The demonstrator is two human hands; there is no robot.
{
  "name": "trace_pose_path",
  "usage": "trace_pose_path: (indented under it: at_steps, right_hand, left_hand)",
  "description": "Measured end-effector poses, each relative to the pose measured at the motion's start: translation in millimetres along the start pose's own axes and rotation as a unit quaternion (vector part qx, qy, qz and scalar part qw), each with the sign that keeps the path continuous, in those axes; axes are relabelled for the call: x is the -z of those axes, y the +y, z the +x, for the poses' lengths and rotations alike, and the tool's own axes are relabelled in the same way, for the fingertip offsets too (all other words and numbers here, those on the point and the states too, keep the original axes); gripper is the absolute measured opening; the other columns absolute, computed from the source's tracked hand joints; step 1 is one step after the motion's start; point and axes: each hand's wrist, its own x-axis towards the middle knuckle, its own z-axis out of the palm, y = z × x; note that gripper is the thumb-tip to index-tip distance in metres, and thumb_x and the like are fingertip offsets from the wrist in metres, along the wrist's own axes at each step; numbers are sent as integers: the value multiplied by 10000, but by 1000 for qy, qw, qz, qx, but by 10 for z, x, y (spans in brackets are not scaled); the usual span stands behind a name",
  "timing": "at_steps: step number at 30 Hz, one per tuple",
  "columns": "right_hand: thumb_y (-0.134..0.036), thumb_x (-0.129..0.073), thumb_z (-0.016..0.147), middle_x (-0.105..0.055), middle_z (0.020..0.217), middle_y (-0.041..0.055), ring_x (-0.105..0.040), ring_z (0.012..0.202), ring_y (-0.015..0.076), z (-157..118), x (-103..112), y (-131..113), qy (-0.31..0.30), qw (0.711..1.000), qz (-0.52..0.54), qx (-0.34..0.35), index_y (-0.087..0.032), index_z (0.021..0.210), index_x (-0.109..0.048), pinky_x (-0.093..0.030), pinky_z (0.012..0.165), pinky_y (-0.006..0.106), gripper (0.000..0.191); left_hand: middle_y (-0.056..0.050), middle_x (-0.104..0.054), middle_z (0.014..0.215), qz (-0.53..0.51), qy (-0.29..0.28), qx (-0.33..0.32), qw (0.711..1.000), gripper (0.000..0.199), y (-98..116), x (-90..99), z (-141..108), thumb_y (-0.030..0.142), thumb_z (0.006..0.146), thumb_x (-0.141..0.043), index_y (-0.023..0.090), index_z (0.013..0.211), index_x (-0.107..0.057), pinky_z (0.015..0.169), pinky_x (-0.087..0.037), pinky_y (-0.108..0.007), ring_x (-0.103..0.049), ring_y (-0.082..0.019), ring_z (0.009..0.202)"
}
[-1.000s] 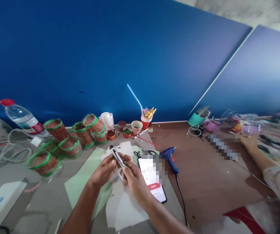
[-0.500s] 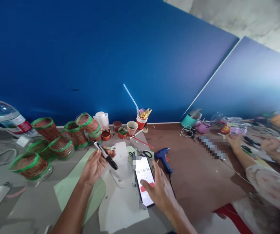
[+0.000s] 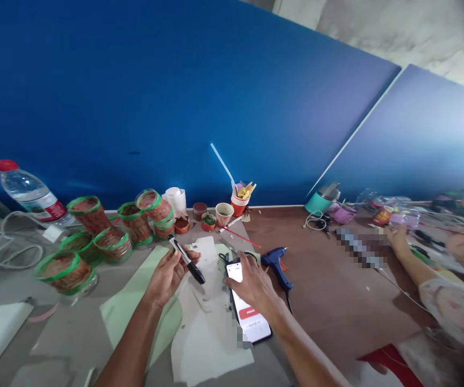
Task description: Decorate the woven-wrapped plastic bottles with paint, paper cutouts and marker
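My left hand (image 3: 169, 277) is closed around a black and silver marker (image 3: 189, 263), its dark end pointing down to the right. My right hand (image 3: 251, 282) reaches over a phone (image 3: 251, 317) with a lit screen, fingers apart at the upper part of it; a red button shows below the palm. Whether the fingertips touch the phone is hard to tell. White paper (image 3: 207, 344) lies under the phone's left side, and green paper (image 3: 135, 290) is under my left forearm. Black-handled scissors (image 3: 224, 258) are partly hidden behind the phone.
Green-rimmed brown containers (image 3: 66, 269) stand at the left beside a water bottle (image 3: 34, 193). Small cups (image 3: 224, 214) line the blue partition (image 3: 155, 107). A blue glue gun (image 3: 278, 266) lies right of my right hand. Another person's hand (image 3: 399, 239) is at the far right.
My right hand has moved up over the top of the phone and now covers the timer digits. The view has shifted slightly, moving the objects rightward. My left hand still holds the marker.
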Motion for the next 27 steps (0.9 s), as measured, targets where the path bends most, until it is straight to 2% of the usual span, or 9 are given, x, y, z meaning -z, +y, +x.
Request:
trace_pose_path:
  at_steps: [5, 10, 12, 15, 18, 22, 25, 27]
  right_hand:
    - [-544, -628, 768, -558, 1249, 211, -623, 1032, 358, 90, 87, -97, -31, 999, -32, 2, -168, 1358, -441, -464, 795, 400, 725]
    - [-523, -612, 796, -639, 1135, 159, -619, 1032, 339, 98, 245, -118, -9, 999, -40, 35, -190, 1199, -595, -459, 807, 380, 523]
    - [-484, -576, 839, -654, 1132, 143, -627, 1033, 316, 127, 326, -135, 5, 999, -5, 54, -191, 1195, -599, -457, 830, 373, 461]
    - [-451, -565, 860, -639, 1201, 138, -608, 1089, 297, 237, 442, -200, 32, 995, 37, 87, -186, 1275, -541, -446, 868, 359, 493]
    - [-441, -568, 858, -639, 1202, 146, -609, 1082, 301, 414, 521, -295, 33, 994, 14, 99, -175, 1299, -512, -446, 859, 354, 518]
    - [-417, -526, 881, -681, 1123, 141, -638, 999, 290, 678, 515, -405, 35, 990, -68, 119, -157, 1254, -540, -460, 786, 330, 455]
    - [-278, -471, 905, -658, 1180, 125, -617, 1041, 271, 851, 439, -456, 47, 982, -102, 152, -173, 1119, -624, -447, 801, 316, 283]
    - [-199, -426, 911, -630, 1226, 119, -594, 1078, 260, 950, 381, -482, 56, 977, -119, 168, -176, 1039, -657, -435, 823, 312, 266]
  left_hand:
    - [-72, -759, 869, -6, 1, 1, 1000, 247, 27, 50, 17, 367, 765, -729, 168, 895, -660, 973, -481, -457, -699, -246, 928]
    - [-70, -761, 846, -20, -3, 6, 1000, 257, 27, 75, 32, 374, 765, -727, 166, 902, -664, 940, -505, -443, -706, -240, 902]
    - [-77, -761, 830, -20, 1, 7, 1000, 263, 29, 75, 28, 376, 763, -729, 157, 894, -665, 932, -507, -450, -710, -247, 884]
    - [-78, -759, 810, -17, 4, 4, 1000, 250, 25, 93, 26, 369, 769, -723, 157, 886, -663, 924, -509, -454, -713, -251, 875]
    - [-77, -759, 836, -13, 7, 7, 1000, 235, 4, 136, 38, 364, 783, -709, 167, 900, -658, 921, -507, -446, -712, -246, 882]
    - [-75, -755, 821, -7, 15, 10, 1000, 263, -23, 176, 65, 378, 762, -730, 165, 897, -656, 915, -505, -441, -710, -245, 873]
    - [-79, -752, 812, -6, 20, 10, 1000, 281, -19, 164, 67, 376, 739, -751, 157, 887, -656, 907, -504, -431, -708, -241, 861]
    - [-83, -753, 816, -6, 23, 10, 1000, 300, -6, 143, 59, 386, 727, -760, 155, 887, -655, 900, -502, -423, -705, -239, 855]
